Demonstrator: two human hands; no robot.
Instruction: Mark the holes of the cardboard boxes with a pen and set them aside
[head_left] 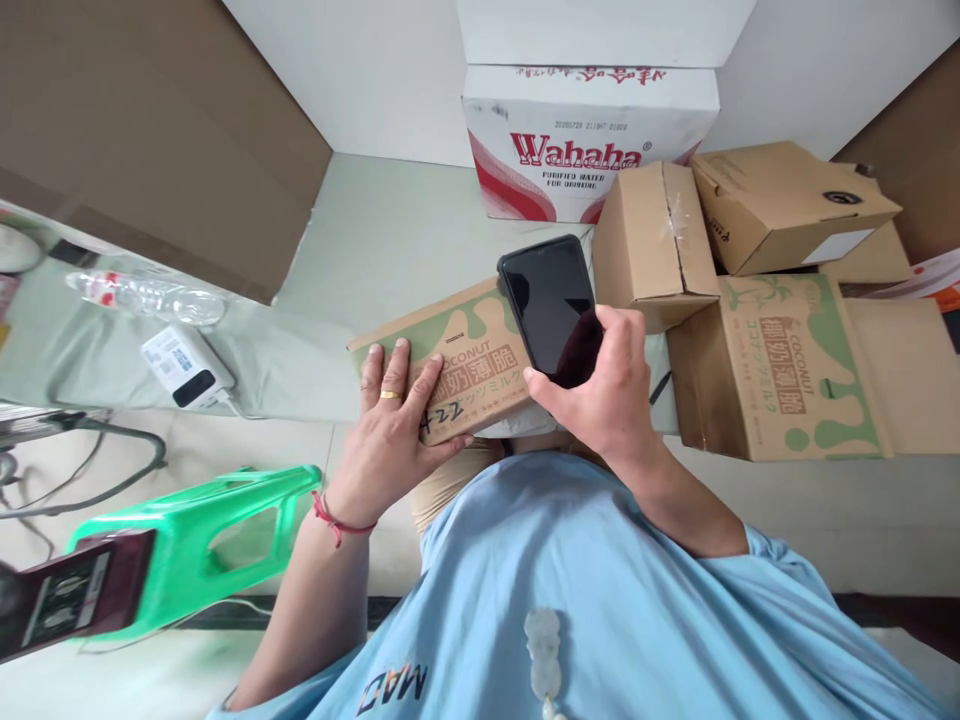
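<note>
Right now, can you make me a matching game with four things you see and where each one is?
Things:
1. rectangular black phone
2. bright green plastic stool
3. thin red string bracelet
4. white-and-red cardboard Wahaha carton

Places:
A. around the wrist of the left hand
B. at the back of the pale green cloth
C. in the right hand
D. in the picture's lower left

Right pairs: 1-C, 2-D, 3-A, 4-B

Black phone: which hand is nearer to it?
Right. The right hand holds the phone by its lower end; the left hand rests on the carton, left of the phone.
</note>
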